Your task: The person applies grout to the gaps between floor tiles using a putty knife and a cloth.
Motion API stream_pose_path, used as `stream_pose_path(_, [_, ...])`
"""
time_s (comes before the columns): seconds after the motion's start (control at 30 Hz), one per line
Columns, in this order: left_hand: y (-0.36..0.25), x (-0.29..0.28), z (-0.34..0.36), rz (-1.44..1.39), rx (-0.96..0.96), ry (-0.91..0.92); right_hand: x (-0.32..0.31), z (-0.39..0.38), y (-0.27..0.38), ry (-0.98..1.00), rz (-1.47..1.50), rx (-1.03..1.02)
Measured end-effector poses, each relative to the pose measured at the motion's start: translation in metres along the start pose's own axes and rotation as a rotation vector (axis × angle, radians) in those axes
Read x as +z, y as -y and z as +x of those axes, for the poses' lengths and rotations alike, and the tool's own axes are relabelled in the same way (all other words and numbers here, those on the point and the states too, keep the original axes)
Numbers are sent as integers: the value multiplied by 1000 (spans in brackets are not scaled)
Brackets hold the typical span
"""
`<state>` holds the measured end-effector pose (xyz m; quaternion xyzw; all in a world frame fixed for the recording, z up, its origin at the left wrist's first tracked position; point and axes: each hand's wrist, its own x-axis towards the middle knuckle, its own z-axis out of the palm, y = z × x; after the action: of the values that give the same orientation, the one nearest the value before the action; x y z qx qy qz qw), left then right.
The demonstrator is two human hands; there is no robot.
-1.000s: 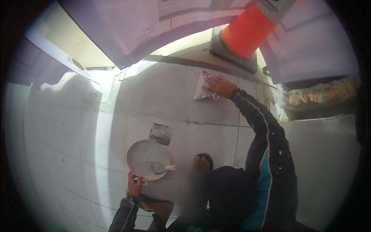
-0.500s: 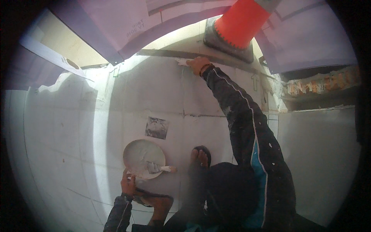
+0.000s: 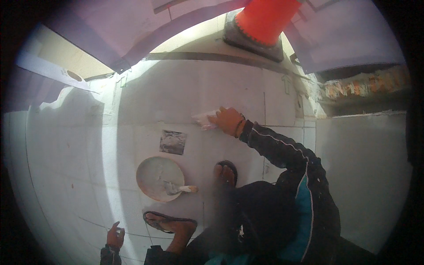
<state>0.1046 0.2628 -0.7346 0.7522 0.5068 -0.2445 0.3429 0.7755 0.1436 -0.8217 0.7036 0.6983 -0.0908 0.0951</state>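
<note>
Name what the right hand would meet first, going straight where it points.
Past the pale cloth-like piece it holds, the right hand seems free over tiled floor to the sunlit strip; depth is unclear.

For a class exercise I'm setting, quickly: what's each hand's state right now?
Left hand: fingers partly curled; whether it holds anything cannot be told.
Right hand: closed on a pale cloth.
</note>
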Motion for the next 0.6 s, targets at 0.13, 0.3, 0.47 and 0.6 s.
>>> stream_pose_path(0.13, [45,0,-38,-70,-107,2,-19,-13,-12,26,41,-64])
stream_pose_path(0.3, [58,9,-60,-75,-147,47,-17,11,-48,-366,-45,-150])
stream_pose_path(0.47, [33,15,-56,-273,-112,-19,23,18,-69,-407,-139,-335])
stream_pose_path(0.6, [33,29,-93,-350,-283,-64,22,-9,-81,-313,-110,-506])
